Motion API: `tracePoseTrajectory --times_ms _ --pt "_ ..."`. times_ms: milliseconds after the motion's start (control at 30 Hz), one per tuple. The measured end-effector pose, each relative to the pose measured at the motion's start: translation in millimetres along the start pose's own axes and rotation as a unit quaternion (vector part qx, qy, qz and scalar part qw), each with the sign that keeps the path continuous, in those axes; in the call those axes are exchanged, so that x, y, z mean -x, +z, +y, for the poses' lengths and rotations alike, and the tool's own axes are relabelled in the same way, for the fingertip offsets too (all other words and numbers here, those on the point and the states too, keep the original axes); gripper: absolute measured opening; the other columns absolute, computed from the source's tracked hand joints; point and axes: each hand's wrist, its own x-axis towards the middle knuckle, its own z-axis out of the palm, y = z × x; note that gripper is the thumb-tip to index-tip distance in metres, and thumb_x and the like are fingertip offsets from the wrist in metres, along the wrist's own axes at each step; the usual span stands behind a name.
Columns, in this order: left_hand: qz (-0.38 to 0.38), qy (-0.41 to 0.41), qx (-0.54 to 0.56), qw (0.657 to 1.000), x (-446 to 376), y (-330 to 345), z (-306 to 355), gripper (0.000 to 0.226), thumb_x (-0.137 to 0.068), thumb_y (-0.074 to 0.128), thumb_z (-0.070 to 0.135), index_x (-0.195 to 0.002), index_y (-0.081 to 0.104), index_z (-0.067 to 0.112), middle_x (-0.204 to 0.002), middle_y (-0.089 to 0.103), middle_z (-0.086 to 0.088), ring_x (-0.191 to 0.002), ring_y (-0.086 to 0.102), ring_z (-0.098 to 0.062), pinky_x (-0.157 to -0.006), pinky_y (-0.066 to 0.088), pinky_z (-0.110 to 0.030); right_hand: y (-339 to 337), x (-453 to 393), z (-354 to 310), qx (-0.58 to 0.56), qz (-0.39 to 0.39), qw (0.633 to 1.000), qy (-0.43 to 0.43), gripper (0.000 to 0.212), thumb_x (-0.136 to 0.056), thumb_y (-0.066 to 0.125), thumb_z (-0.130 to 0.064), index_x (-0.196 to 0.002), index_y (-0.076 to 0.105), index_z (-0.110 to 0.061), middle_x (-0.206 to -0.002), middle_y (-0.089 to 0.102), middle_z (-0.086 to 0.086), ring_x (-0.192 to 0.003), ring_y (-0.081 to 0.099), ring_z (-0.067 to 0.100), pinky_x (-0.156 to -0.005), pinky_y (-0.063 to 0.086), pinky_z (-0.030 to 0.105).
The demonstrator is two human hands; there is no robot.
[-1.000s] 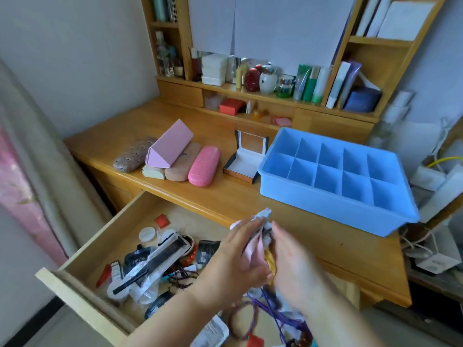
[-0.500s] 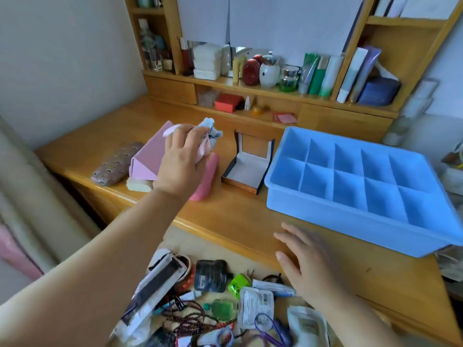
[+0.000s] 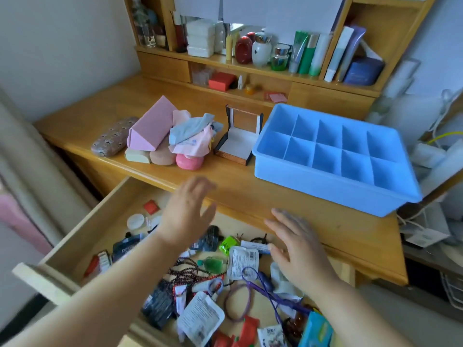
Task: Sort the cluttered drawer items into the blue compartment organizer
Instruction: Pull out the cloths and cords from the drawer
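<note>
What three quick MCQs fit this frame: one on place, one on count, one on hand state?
1. Where does the cloth bundle lie?
A. in the organizer
B. on the cases beside the open gift box
C. in the drawer

2. How many compartments has the blue organizer?
A. six
B. eight
C. ten

3. What does the left hand hold?
A. nothing
B. a cloth
C. a bottle

Key: 1 B, it sits atop the pink case on the desk. 2 C, two rows of five. 3 A, its fingers are spread above the drawer, like the right hand.
</note>
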Motion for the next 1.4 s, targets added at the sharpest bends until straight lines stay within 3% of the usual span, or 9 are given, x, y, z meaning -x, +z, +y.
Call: tracePoseTrajectory --times_ms 133,267,400,533,733,1000,1133,1267,1400 --pt "-0.194 -0.065 0.062 0.977 91 40 40 0.021 -0.088 0.059 0.021 -0.108 0.067 0.020 -0.109 0.062 0.007 -0.106 0.053 -0.012 -0.093 0.041 -0.023 13 56 1 0.015 0.023 1.000 -0.012 0.029 -0.082 0.068 -0.019 -0.110 0.067 -0.026 -0.129 0.058 -0.006 -0.124 0.047 0.014 -0.113 0.031 0.036" --pt "-0.296 -0.043 0.056 0.953 118 74 64 0.045 -0.093 0.048 0.020 -0.137 0.047 0.027 -0.144 0.043 0.006 -0.133 0.036 -0.015 -0.112 0.029 -0.029 34 95 14 0.053 -0.167 0.978 0.113 0.054 -0.094 0.047 -0.032 -0.145 0.030 -0.037 -0.153 0.029 -0.005 -0.137 0.031 0.020 -0.114 0.024 0.036" --pt "-0.356 0.006 -0.078 0.931 111 98 82 0.068 -0.091 0.047 0.013 -0.149 0.017 0.030 -0.158 0.014 0.004 -0.146 0.008 -0.019 -0.121 0.002 -0.041 41 107 14 0.061 -0.205 0.971 0.106 0.058 -0.092 0.049 -0.031 -0.143 0.022 -0.039 -0.136 0.050 -0.006 -0.117 0.052 0.024 -0.095 0.041 0.038" --pt "-0.378 0.055 -0.199 0.902 103 104 83 0.052 -0.083 0.047 0.010 -0.133 0.043 0.022 -0.129 0.050 0.000 -0.133 0.029 -0.027 -0.118 -0.008 -0.046 42 113 18 0.040 -0.199 0.973 0.107 0.055 -0.089 0.054 -0.038 -0.136 0.026 -0.041 -0.118 0.059 -0.007 -0.105 0.057 0.025 -0.086 0.041 0.036" --pt "-0.380 0.044 -0.141 0.913 106 68 69 0.036 -0.095 0.045 0.031 -0.131 0.042 0.029 -0.106 0.066 0.002 -0.107 0.053 -0.020 -0.108 0.029 -0.031 36 106 11 -0.053 -0.154 0.973 0.161 0.011 -0.086 0.058 -0.035 -0.097 0.059 -0.035 -0.094 0.065 -0.015 -0.088 0.060 0.008 -0.072 0.043 0.024" --pt "-0.239 -0.062 0.109 0.963 96 2 71 0.039 -0.096 0.050 0.023 -0.134 0.045 0.028 -0.109 0.068 0.008 -0.095 0.064 -0.012 -0.082 0.051 -0.034 -17 72 -14 -0.491 -0.020 0.828 0.269 0.012 -0.089 0.062 -0.011 -0.087 0.068 -0.022 -0.067 0.069 -0.003 -0.066 0.064 0.006 -0.061 0.046 0.007" --pt "-0.192 -0.179 0.313 0.913 96 -21 66 0.032 -0.097 0.051 0.019 -0.120 0.057 0.040 -0.078 0.066 0.009 -0.069 0.060 -0.008 -0.065 0.050 -0.025 -46 64 -18 -0.646 0.014 0.728 0.230 0.020 -0.094 0.047 -0.001 -0.088 0.064 -0.009 -0.064 0.064 0.005 -0.053 0.055 0.015 -0.053 0.048 0.020" --pt "-0.158 -0.239 0.492 0.822 96 -34 66 0.031 -0.098 0.046 0.014 -0.115 0.064 0.034 -0.106 0.072 -0.002 -0.097 0.067 -0.016 -0.087 0.052 -0.024 -56 60 -26 -0.731 -0.003 0.644 0.224 0.025 -0.093 0.045 -0.001 -0.092 0.068 -0.011 -0.071 0.065 0.011 -0.041 0.041 0.012 -0.045 0.044 0.020" --pt "-0.150 -0.246 0.471 0.834 93 -32 77 0.041 -0.098 0.043 0.001 -0.106 0.069 0.031 -0.100 0.073 0.001 -0.090 0.067 -0.014 -0.080 0.053 -0.020 -53 58 -37 -0.728 -0.014 0.649 0.221 0.026 -0.093 0.043 0.001 -0.097 0.066 -0.011 -0.087 0.071 0.010 -0.040 0.031 0.008 -0.045 0.037 0.017"
